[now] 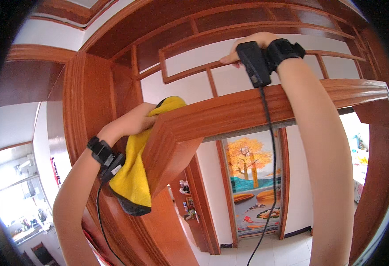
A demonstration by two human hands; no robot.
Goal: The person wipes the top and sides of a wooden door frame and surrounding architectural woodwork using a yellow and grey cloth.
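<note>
My left hand (131, 119) grips a yellow cloth with dark trim (136, 176) at the upper left corner of a reddish-brown wooden door frame (221, 114). Part of the cloth shows above the corner, and the rest hangs down beside the frame. Up on the right, my right hand (256, 41) is closed around a thin bar of the wooden lattice (191, 73) above the doorway. Its fingertips are mostly hidden behind the bar and the black device (254, 65) strapped to the wrist. Another strapped device (113, 166) sits on my left wrist.
Black cables (272, 159) hang from both wrist devices. Through the doorway stand a door panel with a painted tree (247, 159), shelves with small items (189, 202) and a tiled floor (267, 249). A bright window (15, 186) is at the far left.
</note>
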